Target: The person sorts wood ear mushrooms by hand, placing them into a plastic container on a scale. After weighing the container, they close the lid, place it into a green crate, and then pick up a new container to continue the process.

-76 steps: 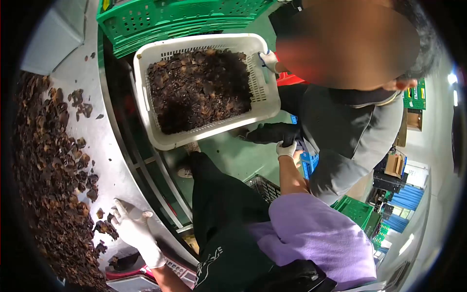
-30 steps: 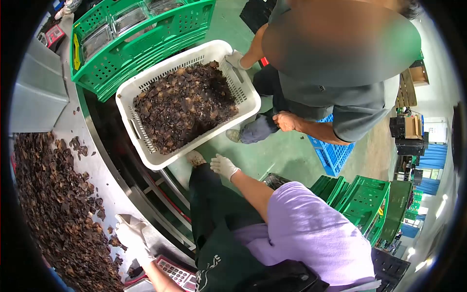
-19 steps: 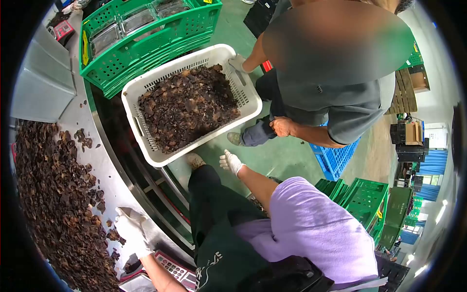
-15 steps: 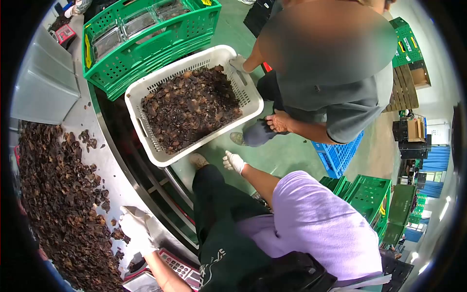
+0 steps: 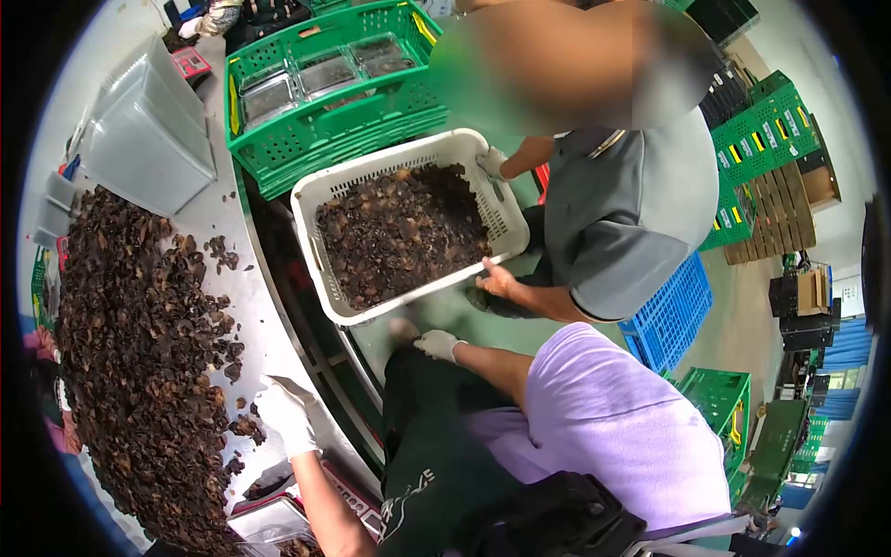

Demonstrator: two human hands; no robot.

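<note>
My left hand (image 5: 286,420), in a white glove, rests on the metal table beside a large heap of dark, dried pieces that look like wood ear mushroom (image 5: 139,371). Its fingers look stretched out, with nothing visible in them. In another white glove, my right hand (image 5: 438,345) hangs low before my leg, fingers loosely apart and nothing held. Just beyond it, a white plastic basket (image 5: 408,313) holds more of the dark pieces. A co-worker's gloved hand (image 5: 492,164) grips the basket's far end, and their bare hand (image 5: 499,278) touches its near corner.
Green crates (image 5: 334,130) with clear boxes stand behind the basket. A grey plastic tub (image 5: 148,139) sits at the heap's far end. By my left forearm are a red-edged scale (image 5: 357,501) and a clear box (image 5: 264,522). A blue pallet (image 5: 670,302) stands behind the co-worker.
The view has shifted, so the table and basket appear further right. The co-worker's bare hand has come onto the basket's near corner. My right hand has dropped back toward my leg.
</note>
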